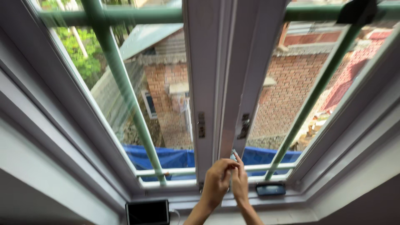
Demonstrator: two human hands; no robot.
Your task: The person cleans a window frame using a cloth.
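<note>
Both of my hands reach up to the bottom of the white centre post (212, 83) of a double window. My left hand (216, 181) is curled, its fingers pinched against the post's lower end. My right hand (239, 179) sits just beside it with the index finger stretched up along the post, touching a small pale strip or tab at the fingertip. What exactly the fingers pinch is too small to tell. Two small metal latches (201, 125) sit on the sashes above my hands.
Green metal bars (125, 91) run outside the glass. A dark rectangular device (148, 211) and a small dark oblong object (271, 189) lie on the white sill (291, 202). Beyond the glass are brick buildings, trees and a blue tarpaulin (171, 157).
</note>
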